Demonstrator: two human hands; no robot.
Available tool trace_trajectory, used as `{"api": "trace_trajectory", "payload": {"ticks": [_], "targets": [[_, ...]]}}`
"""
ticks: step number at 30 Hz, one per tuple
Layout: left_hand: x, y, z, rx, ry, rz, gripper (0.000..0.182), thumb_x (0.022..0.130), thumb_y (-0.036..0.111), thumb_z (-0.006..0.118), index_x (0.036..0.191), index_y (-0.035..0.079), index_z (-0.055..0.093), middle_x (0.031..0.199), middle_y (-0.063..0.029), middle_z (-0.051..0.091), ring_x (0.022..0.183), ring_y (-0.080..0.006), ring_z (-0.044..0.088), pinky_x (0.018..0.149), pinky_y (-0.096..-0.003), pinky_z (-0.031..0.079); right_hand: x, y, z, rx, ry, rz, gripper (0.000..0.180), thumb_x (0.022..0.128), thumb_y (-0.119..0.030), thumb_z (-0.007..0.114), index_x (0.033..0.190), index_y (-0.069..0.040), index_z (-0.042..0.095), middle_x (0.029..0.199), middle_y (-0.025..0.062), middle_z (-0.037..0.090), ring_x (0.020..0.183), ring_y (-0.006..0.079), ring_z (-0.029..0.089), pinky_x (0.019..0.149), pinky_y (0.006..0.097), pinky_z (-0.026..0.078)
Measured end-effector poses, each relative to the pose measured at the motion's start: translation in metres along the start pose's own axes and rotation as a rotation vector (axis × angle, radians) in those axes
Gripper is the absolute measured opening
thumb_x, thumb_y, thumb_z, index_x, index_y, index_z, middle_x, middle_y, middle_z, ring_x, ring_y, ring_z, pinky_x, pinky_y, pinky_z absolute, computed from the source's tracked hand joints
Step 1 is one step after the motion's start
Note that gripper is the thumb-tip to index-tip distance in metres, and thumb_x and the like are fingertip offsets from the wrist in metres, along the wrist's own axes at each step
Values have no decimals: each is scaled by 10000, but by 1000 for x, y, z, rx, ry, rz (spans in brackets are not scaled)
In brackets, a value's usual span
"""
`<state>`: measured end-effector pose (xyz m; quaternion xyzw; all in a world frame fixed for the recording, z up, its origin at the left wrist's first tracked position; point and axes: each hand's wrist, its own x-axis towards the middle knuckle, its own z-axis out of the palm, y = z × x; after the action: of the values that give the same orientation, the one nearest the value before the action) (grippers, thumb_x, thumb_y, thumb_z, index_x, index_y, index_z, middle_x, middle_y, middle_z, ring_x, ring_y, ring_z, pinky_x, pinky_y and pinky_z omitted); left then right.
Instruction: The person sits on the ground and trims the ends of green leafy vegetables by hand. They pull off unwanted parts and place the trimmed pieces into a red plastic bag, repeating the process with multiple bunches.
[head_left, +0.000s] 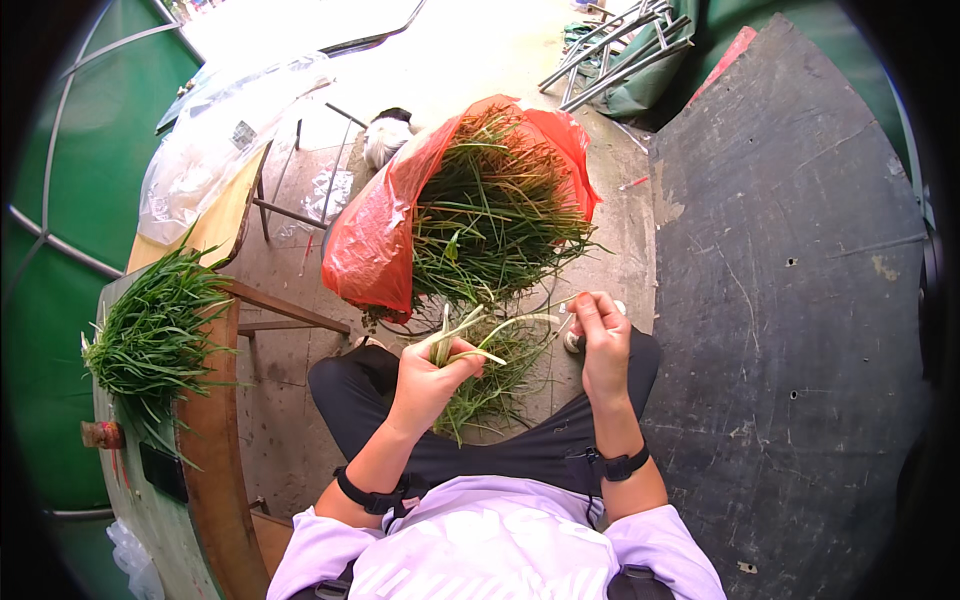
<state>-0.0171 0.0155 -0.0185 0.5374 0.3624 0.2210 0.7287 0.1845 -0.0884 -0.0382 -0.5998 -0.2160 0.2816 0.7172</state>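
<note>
My left hand (433, 379) grips a small bunch of pale garlic chive stalks (472, 330), their whitish ends fanning out above the fingers. To its right, the thumb and fingertips of my right hand (604, 330) are pinched together on a thin strand (559, 303), which is small and hard to make out. Loose green leaves (495, 390) lie in a heap on the ground between my knees, below both hands. Just beyond stands a red plastic bag (375, 232), its mouth wide and packed with long chives (495, 217), some of them browned at the tips.
A bundle of green chives (157, 322) lies on the wooden table (214, 450) at left, near a phone (163, 472) and a small jar (102, 434). Clear plastic (217, 150) covers another tabletop. A black-and-white animal (386, 139) is behind the bag. A dark board (780, 300) stands at right.
</note>
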Motion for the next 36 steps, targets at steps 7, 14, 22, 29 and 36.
{"api": "trace_trajectory", "payload": {"ticks": [7,14,22,29,36], "targets": [[3,-6,1,-41,42,35,57,849,82,699,808,44,696,677,-12,665,490,-12,447,446,-183,318,-13,8,-5,-50,-117,-25,125,993,-169,614,1040,-52,615,802,-37,548,721,54,506,709,196,419],[1,-4,7,6,-125,-32,131,920,184,686,937,55,702,775,-18,697,559,-12,473,492,-183,337,-24,14,24,121,-397,137,187,961,-100,654,1114,8,652,902,22,675,795,61,601,735,215,491],[6,-9,2,-66,-239,-70,188,967,238,663,1006,59,708,782,0,689,553,-16,462,489,-179,335,-34,13,20,17,-455,133,186,972,-134,649,1052,34,668,889,35,690,798,71,613,690,207,496],[0,-5,3,10,-238,-29,173,964,228,668,981,61,712,756,25,669,561,-5,457,491,-181,333,-33,13,17,28,-432,197,172,959,-157,671,988,13,678,789,8,656,712,56,577,629,199,463],[-2,3,-3,90,-231,57,181,958,225,675,994,52,711,772,32,672,591,3,489,515,-167,353,-32,-2,19,-41,-463,243,162,962,-151,662,975,9,688,788,12,669,688,58,574,618,207,466]]}}
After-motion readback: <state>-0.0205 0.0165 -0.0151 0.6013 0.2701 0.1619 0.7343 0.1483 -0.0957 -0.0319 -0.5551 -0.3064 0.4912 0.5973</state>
